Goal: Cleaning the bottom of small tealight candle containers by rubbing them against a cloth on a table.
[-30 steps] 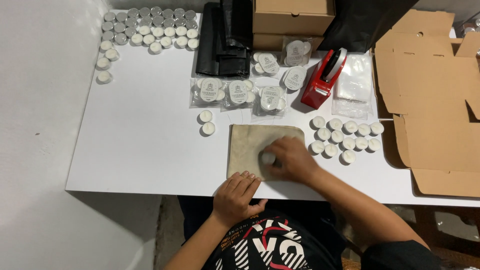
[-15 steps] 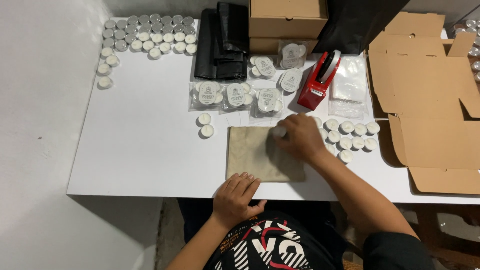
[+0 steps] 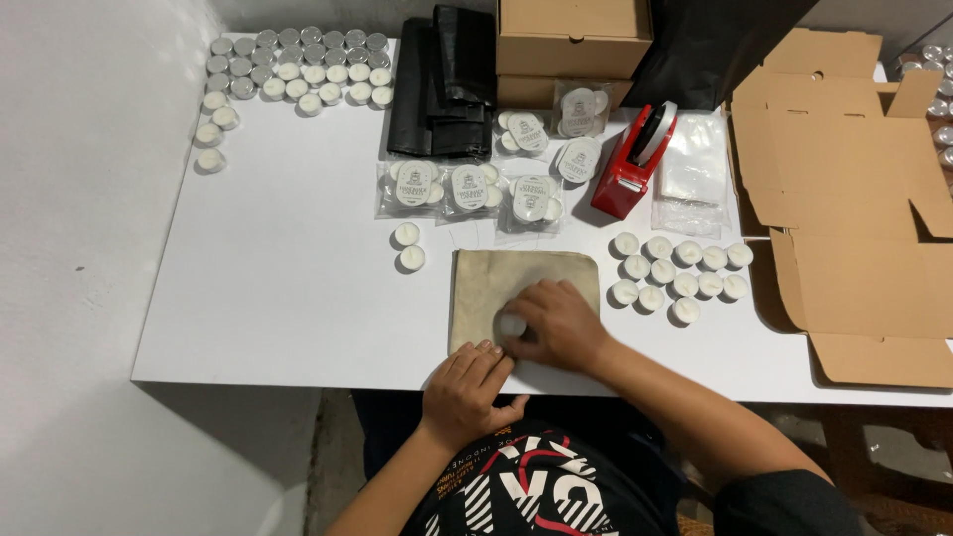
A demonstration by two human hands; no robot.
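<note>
Hands come first, close to the person's dark printed shirt. The left hand (image 3: pixel 469 389) lies at the near edge of the white tabletop (image 3: pixel 288 298), its fingers (image 3: pixel 486 355) loosely bent and holding nothing, the tips touching the near edge of a square tan cloth (image 3: pixel 523 278). Just beside it, the right hand (image 3: pixel 559 326) rests on that cloth with its fingers clamped on a small round white tealight candle (image 3: pixel 512 324), which sits on the near part of the cloth. Two more little white candles (image 3: pixel 408 246) stand just past the cloth's far left corner. To the right of the cloth is a bunch of the same white candles (image 3: pixel 675 273) in loose rows. Farther right lies a flat, unfolded brown cardboard box (image 3: pixel 854 228). Behind the cloth are small clear bags of candles (image 3: pixel 467 187), a red tape holder (image 3: pixel 631 164) and a pile of clear plastic bags (image 3: pixel 693 174). Farther back sit folded black bags (image 3: pixel 442 84) and closed brown boxes (image 3: pixel 573 40). At the far left corner are many candles in silver cups (image 3: pixel 288 65).
</note>
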